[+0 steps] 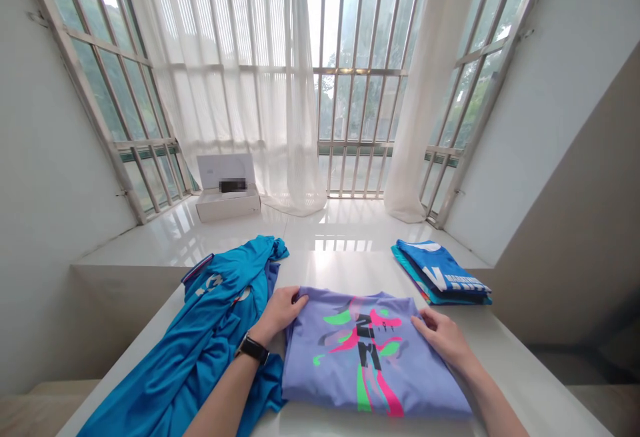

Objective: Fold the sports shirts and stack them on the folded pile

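Observation:
A lavender T-shirt (335,363) with a pink, green and black print lies folded flat in front of me on the white table. At its upper left corner, my left hand (280,311) pinches the cloth between thumb and fingers; a dark watch is on that wrist. My right hand (441,333) grips the opposite upper corner, its fingers partly tucked behind the fabric. Left of the T-shirt spreads a crumpled heap of blue shirts (200,330), which my left forearm crosses.
Folded blue shirts (440,270) are stacked at the right of the white table (530,383). An open white box (227,207) stands on the window ledge at the back left. Sheer curtains (295,123) hang before the barred windows.

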`<state>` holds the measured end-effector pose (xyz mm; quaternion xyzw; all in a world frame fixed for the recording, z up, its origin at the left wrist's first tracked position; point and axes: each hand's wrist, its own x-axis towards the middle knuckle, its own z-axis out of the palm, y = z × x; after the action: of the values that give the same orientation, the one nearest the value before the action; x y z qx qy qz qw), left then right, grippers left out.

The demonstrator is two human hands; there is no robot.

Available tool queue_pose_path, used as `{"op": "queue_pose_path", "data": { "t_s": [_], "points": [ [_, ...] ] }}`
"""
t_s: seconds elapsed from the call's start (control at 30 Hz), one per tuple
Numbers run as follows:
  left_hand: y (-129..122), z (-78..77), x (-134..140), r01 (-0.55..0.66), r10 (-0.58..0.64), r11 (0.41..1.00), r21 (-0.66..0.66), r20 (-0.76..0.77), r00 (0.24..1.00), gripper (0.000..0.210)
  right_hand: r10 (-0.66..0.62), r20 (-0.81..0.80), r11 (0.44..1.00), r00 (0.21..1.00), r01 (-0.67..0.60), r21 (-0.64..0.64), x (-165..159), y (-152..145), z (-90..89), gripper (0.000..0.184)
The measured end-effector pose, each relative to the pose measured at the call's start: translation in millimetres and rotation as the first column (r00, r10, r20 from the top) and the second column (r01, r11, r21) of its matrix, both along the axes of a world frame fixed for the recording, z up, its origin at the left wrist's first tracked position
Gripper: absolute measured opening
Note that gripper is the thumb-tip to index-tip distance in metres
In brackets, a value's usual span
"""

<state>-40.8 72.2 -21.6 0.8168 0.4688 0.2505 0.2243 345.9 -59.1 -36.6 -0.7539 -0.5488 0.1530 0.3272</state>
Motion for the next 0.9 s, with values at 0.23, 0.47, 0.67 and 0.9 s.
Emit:
{"op": "queue_pose_path", "data": {
  "t_s": [0.23, 0.47, 0.67, 0.9],
  "points": [
    [2, 1.5, -4, -0.073, 0.074, 0.997, 0.019, -0.067, 0.995, 0.034, -0.021, -0.079, 0.999, 0.997, 0.018, -0.034, 0, 2, 6.6, 0.045],
    [-6, 7.7, -7, -0.112, 0.115, 0.993, 0.031, -0.172, 0.978, 0.02, -0.107, 0.003, 0.992, 0.994, 0.107, -0.065, 0, 3, 6.5, 0.048],
    [-28, 26.8, 4, -0.042, 0.068, 0.967, 0.251, -0.095, 0.993, 0.033, -0.221, 0.223, 0.973, 0.949, 0.199, 0.119, -22, -18, 12.1, 0.054],
    [-49, 2.1, 24, 0.42, -0.375, 0.902, 0.098, -0.299, 0.877, 0.058, 0.089, 0.492, 0.994, 0.866, -0.045, -0.1, -106, -50, -28.2, 0.077]
  ]
}}
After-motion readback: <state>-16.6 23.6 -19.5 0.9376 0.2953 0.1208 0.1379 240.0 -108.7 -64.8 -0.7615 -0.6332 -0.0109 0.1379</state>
